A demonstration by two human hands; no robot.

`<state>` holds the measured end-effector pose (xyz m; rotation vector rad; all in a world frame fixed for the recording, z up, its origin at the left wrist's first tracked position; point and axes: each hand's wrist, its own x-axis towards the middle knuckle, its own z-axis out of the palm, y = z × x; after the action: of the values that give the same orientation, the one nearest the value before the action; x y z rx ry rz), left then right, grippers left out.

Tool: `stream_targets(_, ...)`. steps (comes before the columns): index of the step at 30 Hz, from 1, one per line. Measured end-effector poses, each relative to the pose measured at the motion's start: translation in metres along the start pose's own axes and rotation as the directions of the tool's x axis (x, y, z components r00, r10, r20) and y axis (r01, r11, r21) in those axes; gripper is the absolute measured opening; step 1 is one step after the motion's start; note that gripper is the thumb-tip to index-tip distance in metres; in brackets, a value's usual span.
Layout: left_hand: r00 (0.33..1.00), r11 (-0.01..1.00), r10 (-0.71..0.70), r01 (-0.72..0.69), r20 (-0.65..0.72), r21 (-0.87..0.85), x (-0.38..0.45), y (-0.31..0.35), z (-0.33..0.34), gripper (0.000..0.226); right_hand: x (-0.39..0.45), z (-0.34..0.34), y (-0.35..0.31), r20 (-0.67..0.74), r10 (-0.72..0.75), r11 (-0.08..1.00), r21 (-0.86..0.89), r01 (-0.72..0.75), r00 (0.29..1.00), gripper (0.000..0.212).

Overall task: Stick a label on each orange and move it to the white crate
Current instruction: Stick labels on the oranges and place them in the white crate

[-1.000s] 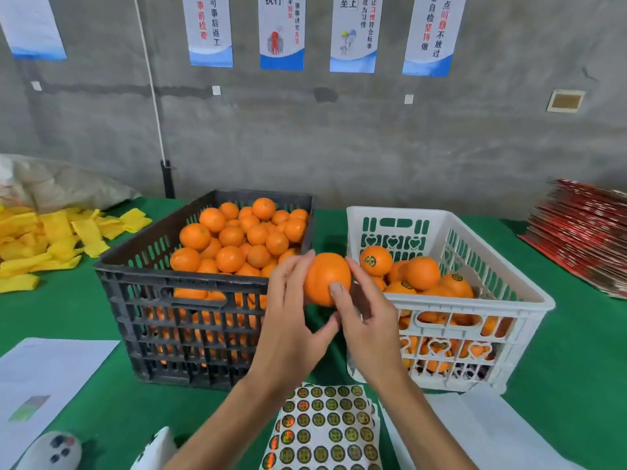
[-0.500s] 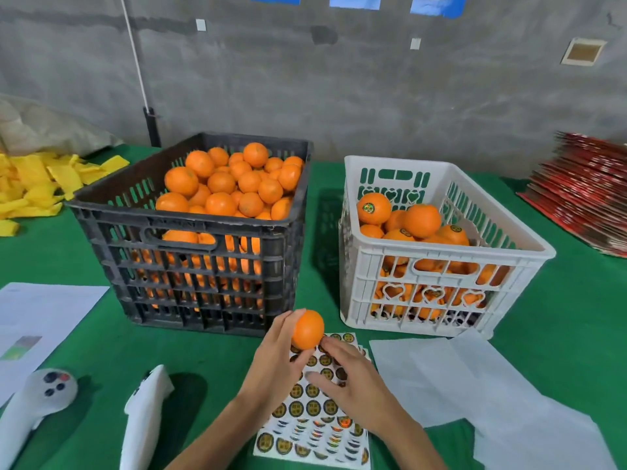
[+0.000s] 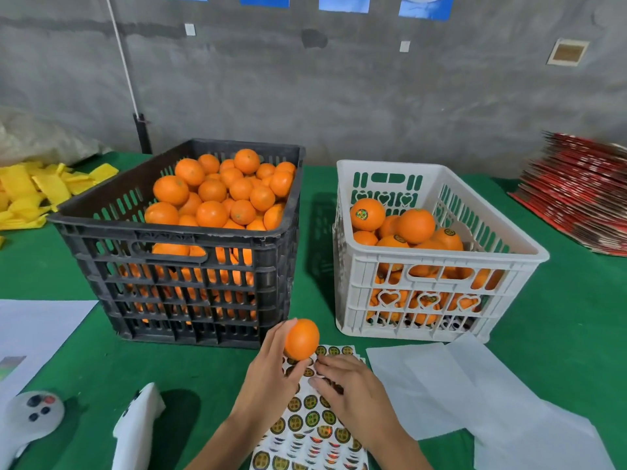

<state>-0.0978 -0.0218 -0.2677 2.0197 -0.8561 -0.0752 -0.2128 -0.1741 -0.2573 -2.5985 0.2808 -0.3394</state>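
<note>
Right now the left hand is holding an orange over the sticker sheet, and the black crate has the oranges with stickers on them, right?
Not quite. In the head view the stickered oranges sit in the white crate; those in the black crate show none. The left hand does hold an orange over the sticker sheet.

The left hand holds an orange above the label sheet; right hand touches it.

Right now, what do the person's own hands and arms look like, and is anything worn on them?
Both forearms are bare as far as the frame shows: no sleeves or gloves. The left hand and the right hand show no ring, watch or bracelet. Fingernails look short and unpainted. No markings are visible.
</note>
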Motion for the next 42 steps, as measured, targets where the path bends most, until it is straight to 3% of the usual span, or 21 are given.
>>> stream_targets(6,1.0,0.998,0.013,-0.014,-0.01,-0.059,0.0,-0.002,0.001,0.076,0.013,-0.011,-0.013,0.022,0.004,0.997,-0.082,-0.002,1.0,0.048)
stream_targets(14,1.0,0.998,0.016,-0.017,-0.007,-0.067,0.001,-0.002,0.003,0.076,0.016,-0.008,-0.016,-0.067,0.097,0.99,0.109,-0.09,0.993,0.026)
stream_targets(18,1.0,0.998,0.008,-0.009,-0.004,-0.062,0.001,-0.001,0.002,0.077,0.015,-0.006,-0.02,-0.045,0.037,0.999,0.008,-0.037,0.998,0.03)
stream_targets(22,1.0,0.998,-0.002,0.002,-0.004,-0.056,0.001,0.002,0.001,0.079,0.023,-0.016,-0.021,-0.249,0.258,0.958,0.188,-0.215,0.934,0.019)
stream_targets(24,1.0,0.998,0.002,-0.002,-0.008,-0.058,0.0,0.005,0.0,0.078,0.029,-0.023,-0.023,-0.402,0.272,0.958,0.194,-0.209,0.874,0.018)
stream_targets(26,0.999,0.998,0.035,-0.036,-0.018,-0.047,0.001,0.013,-0.001,0.077,0.035,-0.028,-0.031,-0.473,0.188,0.982,0.096,-0.161,0.861,0.02)
stream_targets(28,0.996,0.996,0.082,-0.083,-0.039,-0.015,0.006,0.024,-0.005,0.075,0.04,-0.034,-0.043,-0.441,0.09,0.996,0.019,-0.092,0.893,0.023)
stream_targets(31,0.985,0.992,0.123,-0.124,-0.119,0.004,0.018,0.047,-0.019,0.075,0.04,-0.05,-0.059,-0.439,0.009,0.999,0.033,0.006,0.898,0.032)
stream_targets(34,0.951,0.977,0.212,-0.213,-0.224,0.021,0.036,0.079,-0.037,0.066,0.04,-0.076,-0.079,-0.471,-0.027,0.998,-0.059,-0.001,0.882,0.053)
stream_targets(37,0.884,0.928,0.363,-0.372,-0.294,0.028,0.057,0.119,-0.048,0.06,0.047,-0.108,-0.098,-0.591,-0.008,0.994,-0.092,-0.058,0.806,0.076)
stream_targets(42,0.837,0.871,0.484,-0.489,-0.255,0.048,0.101,0.183,-0.051,0.064,0.076,-0.173,-0.089,-0.707,0.032,0.986,-0.094,-0.139,0.706,0.069)
